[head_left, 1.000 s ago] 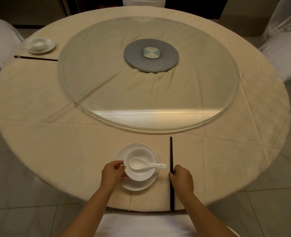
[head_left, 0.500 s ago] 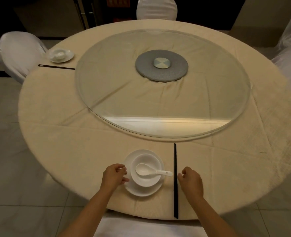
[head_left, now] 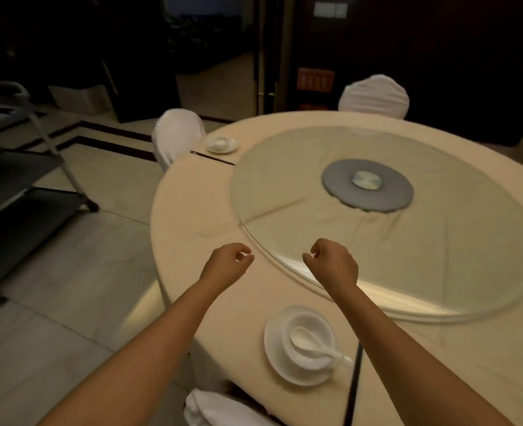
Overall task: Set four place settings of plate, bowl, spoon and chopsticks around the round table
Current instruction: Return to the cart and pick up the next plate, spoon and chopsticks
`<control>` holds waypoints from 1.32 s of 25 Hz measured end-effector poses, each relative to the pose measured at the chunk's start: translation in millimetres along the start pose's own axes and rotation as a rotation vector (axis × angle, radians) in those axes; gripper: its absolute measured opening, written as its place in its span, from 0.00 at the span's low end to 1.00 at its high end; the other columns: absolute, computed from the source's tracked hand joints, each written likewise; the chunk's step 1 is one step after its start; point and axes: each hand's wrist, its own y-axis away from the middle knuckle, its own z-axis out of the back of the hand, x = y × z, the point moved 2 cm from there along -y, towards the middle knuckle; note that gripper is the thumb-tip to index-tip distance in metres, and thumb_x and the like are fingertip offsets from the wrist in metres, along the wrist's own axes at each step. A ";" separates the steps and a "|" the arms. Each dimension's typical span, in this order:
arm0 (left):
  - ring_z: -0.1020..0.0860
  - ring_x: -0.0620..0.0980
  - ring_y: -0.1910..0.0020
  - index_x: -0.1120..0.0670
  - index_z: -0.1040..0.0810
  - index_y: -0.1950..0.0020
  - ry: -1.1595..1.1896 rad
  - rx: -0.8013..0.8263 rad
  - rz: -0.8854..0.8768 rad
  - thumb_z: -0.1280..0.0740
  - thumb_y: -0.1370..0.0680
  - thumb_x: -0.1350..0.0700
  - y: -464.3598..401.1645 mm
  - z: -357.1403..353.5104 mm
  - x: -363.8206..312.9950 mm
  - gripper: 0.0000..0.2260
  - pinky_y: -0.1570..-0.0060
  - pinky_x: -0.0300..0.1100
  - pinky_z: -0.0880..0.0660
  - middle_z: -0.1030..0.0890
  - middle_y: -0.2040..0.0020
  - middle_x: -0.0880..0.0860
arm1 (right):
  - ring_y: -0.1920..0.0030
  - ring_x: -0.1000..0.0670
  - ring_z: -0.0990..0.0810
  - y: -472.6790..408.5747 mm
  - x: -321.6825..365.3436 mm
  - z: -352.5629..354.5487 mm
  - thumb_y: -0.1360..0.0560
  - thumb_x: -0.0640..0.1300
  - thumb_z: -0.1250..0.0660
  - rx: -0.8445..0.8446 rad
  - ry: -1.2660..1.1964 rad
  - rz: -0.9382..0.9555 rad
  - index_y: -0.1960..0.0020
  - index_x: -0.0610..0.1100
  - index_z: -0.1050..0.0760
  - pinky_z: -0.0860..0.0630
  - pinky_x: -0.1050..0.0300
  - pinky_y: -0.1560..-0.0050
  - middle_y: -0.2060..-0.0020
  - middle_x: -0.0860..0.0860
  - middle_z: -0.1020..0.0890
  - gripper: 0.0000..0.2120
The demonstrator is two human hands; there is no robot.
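Observation:
A near setting lies below my forearms: a white plate (head_left: 277,362) bearing a bowl (head_left: 318,325) with a white spoon (head_left: 307,342) in it, and black chopsticks (head_left: 353,392) to its right, partly hidden by my right arm. A second setting sits at the table's far left: a small plate with bowl (head_left: 221,144) and black chopsticks (head_left: 212,158). My left hand (head_left: 226,262) and right hand (head_left: 335,262) hover above the table, loosely curled, holding nothing.
The round table (head_left: 192,229) has a beige cloth and a glass turntable (head_left: 386,219) with a grey hub (head_left: 367,187). White-covered chairs (head_left: 177,135) stand around it. A dark metal cart (head_left: 17,186) stands on the tiled floor at left.
Both hands have let go of the near plate and chopsticks and risen above the table. The view has swung left, bringing the cart and floor into sight.

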 end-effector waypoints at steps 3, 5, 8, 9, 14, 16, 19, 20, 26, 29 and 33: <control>0.21 0.47 0.54 0.51 0.21 0.44 -0.104 -0.133 -0.084 0.36 0.24 0.49 2.7 69.5 -7.5 0.12 0.52 0.41 0.25 0.19 0.52 0.48 | 0.50 0.47 0.21 -10.4 74.5 4.8 0.28 0.50 0.36 -0.005 0.015 0.145 0.47 0.46 0.23 0.33 0.59 0.59 0.50 0.51 0.18 0.13; 0.23 0.46 0.55 0.51 0.21 0.43 -0.141 -0.251 -0.135 0.35 0.25 0.49 6.9 127.3 -4.6 0.13 0.52 0.41 0.25 0.21 0.55 0.47 | 0.49 0.47 0.21 -11.4 134.7 1.7 0.28 0.51 0.36 -0.017 0.014 0.257 0.46 0.47 0.24 0.33 0.59 0.59 0.49 0.51 0.18 0.14; 0.22 0.47 0.54 0.51 0.23 0.40 -0.197 -0.409 -0.188 0.35 0.24 0.48 16.7 213.9 14.1 0.15 0.50 0.45 0.23 0.19 0.54 0.49 | 0.48 0.47 0.21 -0.3 231.1 -11.6 0.28 0.53 0.35 -0.057 0.002 0.425 0.43 0.48 0.25 0.30 0.58 0.59 0.48 0.51 0.19 0.16; 0.21 0.47 0.52 0.51 0.24 0.39 -0.232 -0.459 -0.201 0.36 0.24 0.48 20.7 246.7 26.4 0.16 0.50 0.45 0.23 0.19 0.52 0.50 | 0.48 0.47 0.21 6.3 268.3 -20.9 0.28 0.54 0.35 -0.082 -0.014 0.485 0.43 0.48 0.25 0.29 0.57 0.58 0.48 0.50 0.20 0.16; 0.22 0.50 0.47 0.52 0.27 0.35 -0.436 -0.666 -0.239 0.37 0.23 0.49 37.8 392.0 90.8 0.17 0.46 0.46 0.25 0.19 0.45 0.53 | 0.48 0.47 0.23 44.7 431.2 -75.4 0.28 0.53 0.33 -0.213 -0.101 0.731 0.39 0.47 0.27 0.25 0.54 0.54 0.45 0.48 0.21 0.20; 0.22 0.50 0.47 0.53 0.27 0.34 -0.505 -0.786 -0.246 0.37 0.23 0.49 44.6 442.0 113.4 0.18 0.43 0.46 0.27 0.19 0.45 0.53 | 0.45 0.48 0.25 56.3 485.9 -98.9 0.28 0.54 0.33 -0.228 -0.147 0.794 0.37 0.47 0.28 0.26 0.54 0.47 0.43 0.48 0.22 0.21; 0.22 0.51 0.44 0.55 0.29 0.33 -0.592 -0.931 -0.262 0.37 0.22 0.50 48.8 503.4 146.9 0.19 0.38 0.50 0.30 0.20 0.43 0.54 | 0.40 0.48 0.28 63.6 558.9 -132.7 0.27 0.54 0.34 -0.255 -0.185 0.890 0.36 0.49 0.30 0.29 0.53 0.42 0.41 0.49 0.24 0.22; 0.23 0.52 0.41 0.55 0.30 0.32 -0.634 -0.966 -0.249 0.38 0.22 0.50 47.5 520.9 159.1 0.20 0.36 0.52 0.32 0.21 0.41 0.54 | 0.39 0.48 0.28 63.0 580.6 -143.7 0.27 0.55 0.34 -0.273 -0.184 0.919 0.35 0.49 0.31 0.30 0.53 0.41 0.39 0.49 0.25 0.23; 0.33 0.53 0.30 0.51 0.37 0.27 -0.813 -1.070 -0.012 0.42 0.22 0.45 3.2 606.9 236.7 0.24 0.30 0.60 0.41 0.31 0.30 0.54 | 0.27 0.45 0.39 27.6 695.4 -222.9 0.26 0.59 0.38 -0.253 -0.191 1.003 0.27 0.52 0.41 0.38 0.47 0.31 0.27 0.46 0.36 0.30; 0.37 0.53 0.27 0.50 0.40 0.26 -0.884 -1.097 0.067 0.44 0.22 0.44 -40.4 652.4 269.2 0.25 0.28 0.61 0.44 0.35 0.27 0.54 | 0.25 0.44 0.45 -11.7 761.0 -260.3 0.25 0.59 0.39 -0.227 -0.245 1.066 0.26 0.53 0.45 0.41 0.45 0.29 0.25 0.46 0.41 0.32; 0.40 0.52 0.26 0.49 0.42 0.25 -0.896 -1.127 0.192 0.45 0.22 0.43 -104.6 713.3 304.6 0.26 0.28 0.60 0.47 0.37 0.25 0.53 | 0.25 0.44 0.46 -68.0 846.6 -304.4 0.25 0.60 0.41 -0.176 -0.283 1.116 0.25 0.53 0.47 0.42 0.44 0.29 0.25 0.46 0.43 0.32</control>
